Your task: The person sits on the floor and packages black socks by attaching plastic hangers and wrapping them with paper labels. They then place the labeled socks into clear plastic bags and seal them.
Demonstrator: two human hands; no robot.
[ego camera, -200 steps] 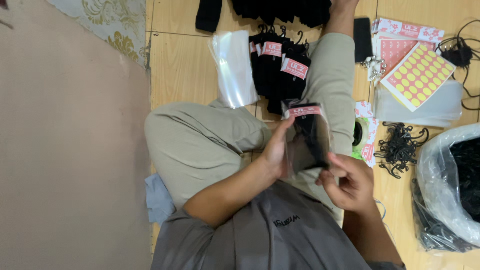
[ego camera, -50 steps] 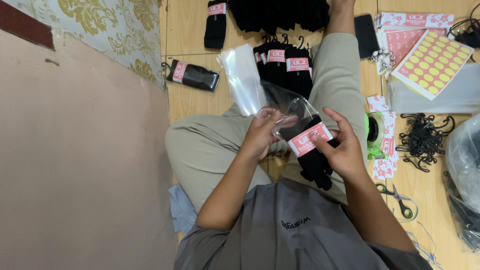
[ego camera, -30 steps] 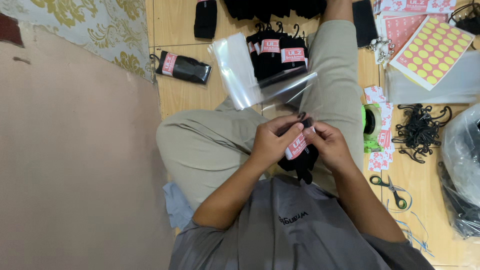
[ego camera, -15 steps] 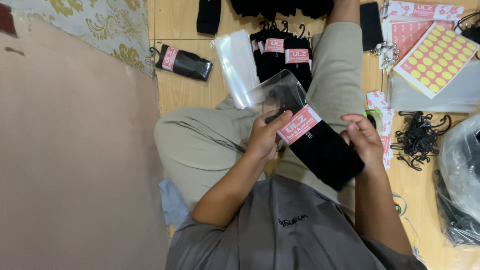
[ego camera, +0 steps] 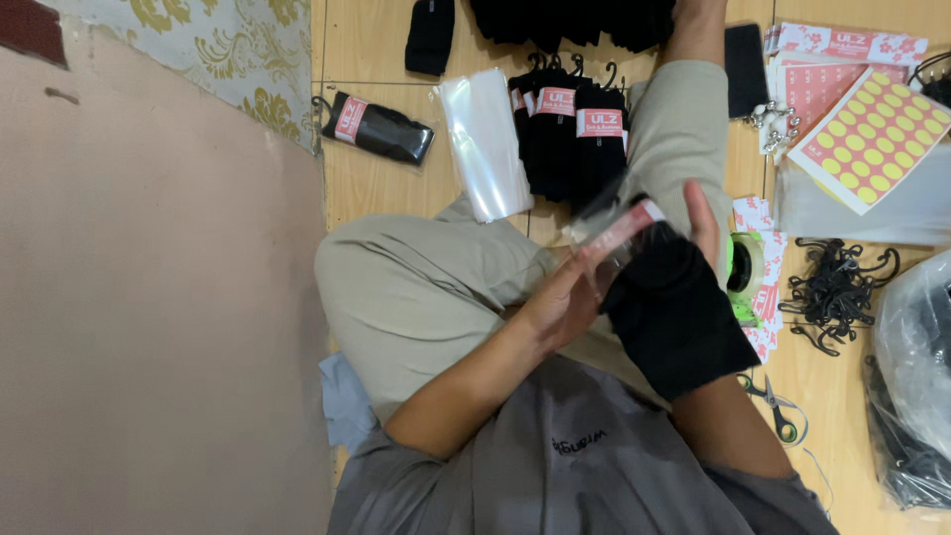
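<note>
Head view, looking straight down at our lap as we sit on a wooden floor.

Our two hands meet over our right thigh, clamped on one bundle. Our left hand grips the mouth of a clear bag, thumb and fingers pinching the plastic. Our right hand is mostly hidden behind black socks; only its upright fingers show, pressed against the top of the socks. The socks have a pink label at their upper end, and that end sits inside the bag's mouth. The rest of the socks hangs down toward our chest, outside the bag.

Just beyond the hands lies a row of black labelled socks on hooks. Left of that row lies a stack of clear bags, and farther left a single packed pair.

To the right of our right hand sits a green tape roll. Past it lies a heap of black hooks. Beyond those, a sheet of yellow round stickers. Near our right elbow lie scissors.
</note>
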